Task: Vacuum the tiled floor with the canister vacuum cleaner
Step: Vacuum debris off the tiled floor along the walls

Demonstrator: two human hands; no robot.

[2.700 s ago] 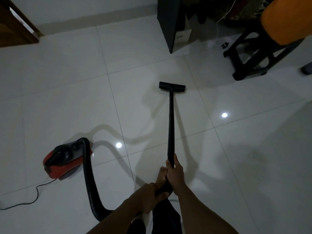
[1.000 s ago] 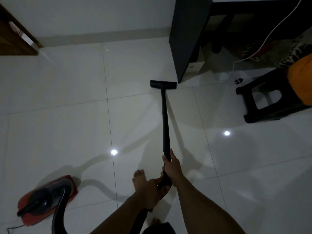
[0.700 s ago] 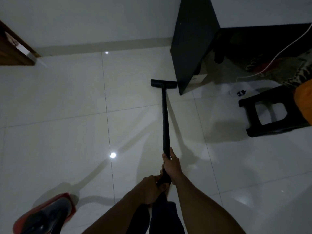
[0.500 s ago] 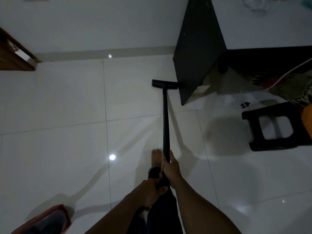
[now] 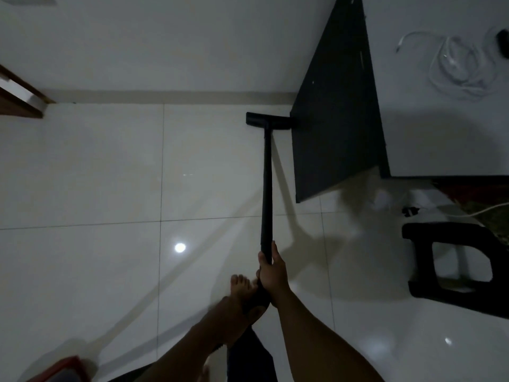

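Observation:
A long black vacuum wand (image 5: 266, 188) runs from my hands up the middle of the view to its flat floor head (image 5: 264, 121). The head lies on the white tiled floor (image 5: 96, 175) close to the skirting board, its right end at the dark side panel of a desk (image 5: 338, 128). My right hand (image 5: 272, 274) grips the wand's lower end. Just below it, my left hand (image 5: 237, 310) holds the handle end. A red corner of the canister (image 5: 62, 370) shows at the bottom left edge. A bare foot (image 5: 241, 285) stands by my hands.
The desk's white top (image 5: 440, 119) carries a coiled white cable (image 5: 457, 64). A black stool (image 5: 457, 263) stands at the right. A plug and white lead (image 5: 411, 210) lie on the floor under the desk. A wooden door frame (image 5: 19, 97) is at the far left.
The view has advanced toward the wall. The floor head slid forward beside the desk panel, close to the skirting board. The canister has dropped almost out of view at the bottom left.

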